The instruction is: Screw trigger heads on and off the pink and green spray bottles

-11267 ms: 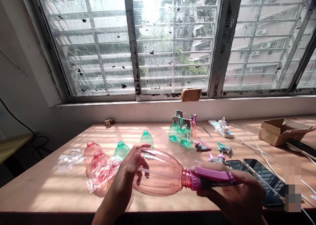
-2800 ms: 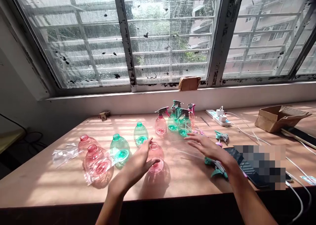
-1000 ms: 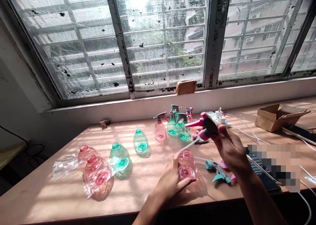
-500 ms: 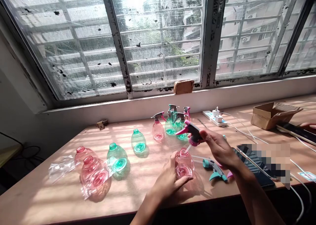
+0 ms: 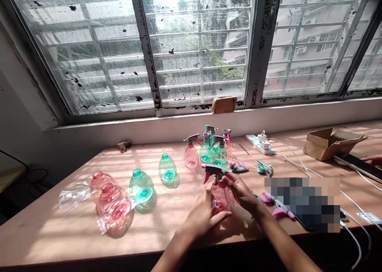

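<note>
My left hand is wrapped round the side of a clear pink bottle standing on the wooden table. A grey and pink spray head sits on the bottle's mouth, its trigger pointing left. With thumb and fingers closed, my right hand grips the spray head's pink collar; whether it is threaded on I cannot tell. Close to my right wrist lie loose spray heads, one with a pink trigger. Farther back are another pink-and-grey spray head and a teal-and-grey one.
Open green bottles and pink bottles stand at left, beside clear plastic wrap. Several bottles with spray heads cluster at the back. A power strip, cables, an open carton and another person's hand are at right.
My right hand has moved down and left, bringing the spray head onto the pink bottle's mouth with its tube now inside. My left hand stays around the bottle. The view has shifted slightly.
</note>
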The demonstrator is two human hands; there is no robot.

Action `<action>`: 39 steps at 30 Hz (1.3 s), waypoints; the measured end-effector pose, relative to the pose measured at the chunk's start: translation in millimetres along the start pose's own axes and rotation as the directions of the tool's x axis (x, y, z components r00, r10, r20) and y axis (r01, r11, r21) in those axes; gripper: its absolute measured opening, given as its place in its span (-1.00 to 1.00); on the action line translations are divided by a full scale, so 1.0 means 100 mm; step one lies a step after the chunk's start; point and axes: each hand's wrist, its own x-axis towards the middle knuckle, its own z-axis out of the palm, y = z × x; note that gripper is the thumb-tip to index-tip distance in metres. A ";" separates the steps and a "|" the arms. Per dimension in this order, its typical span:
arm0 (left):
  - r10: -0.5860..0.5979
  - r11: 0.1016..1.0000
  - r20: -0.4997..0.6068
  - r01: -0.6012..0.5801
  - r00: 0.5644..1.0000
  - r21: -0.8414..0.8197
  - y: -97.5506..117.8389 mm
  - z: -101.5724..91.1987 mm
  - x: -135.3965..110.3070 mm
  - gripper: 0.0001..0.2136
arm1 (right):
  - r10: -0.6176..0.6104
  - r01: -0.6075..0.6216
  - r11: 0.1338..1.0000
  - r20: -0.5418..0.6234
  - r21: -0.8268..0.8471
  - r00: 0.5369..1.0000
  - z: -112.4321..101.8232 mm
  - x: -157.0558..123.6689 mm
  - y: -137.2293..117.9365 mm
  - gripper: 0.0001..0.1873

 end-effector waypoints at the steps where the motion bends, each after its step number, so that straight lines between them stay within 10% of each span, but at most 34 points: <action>1: 0.004 1.000 -0.005 -0.004 1.000 -0.003 0.00 0.00 0.00 -0.06 | 0.001 -0.001 1.000 -0.001 0.002 1.000 0.00 0.01 0.04 -0.40; 39: 0.008 1.000 -0.037 -0.009 0.999 -0.015 0.02 -0.02 -0.03 -0.07 | -0.068 0.050 0.994 0.176 0.102 0.982 -0.11 -0.01 0.01 -0.66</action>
